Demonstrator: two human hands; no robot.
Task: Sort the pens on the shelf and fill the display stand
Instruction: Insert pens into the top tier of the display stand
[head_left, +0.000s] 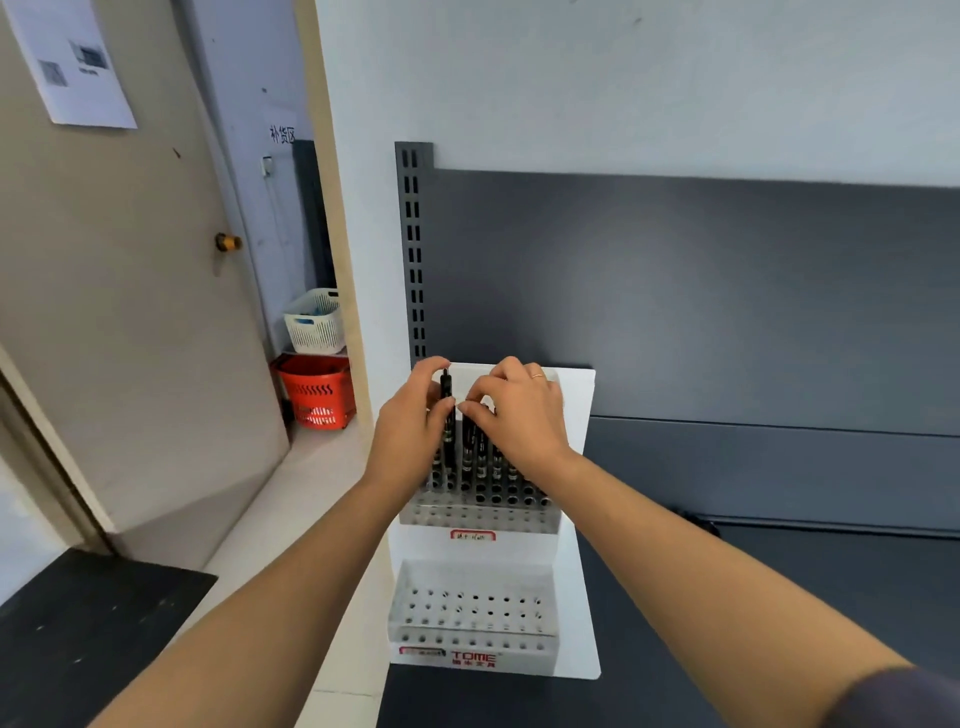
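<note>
A white two-tier display stand (574, 551) stands on the dark shelf (779, 597). Several black pens (482, 457) stand upright in the holes of its upper tier. The lower tier (470, 613) shows only bare holes. My left hand (410, 431) grips one black pen (447, 387) that rises higher than the others at the left of the upper tier. My right hand (519, 415) hovers over the pen tops with its fingertips curled, touching the left thumb; what it pinches is hidden.
A dark back panel (727, 291) with a slotted upright (414, 249) rises behind the stand. To the left, a door (130, 312) stands open, and a white basket (316, 319) sits above a red basket (317, 397) on the floor.
</note>
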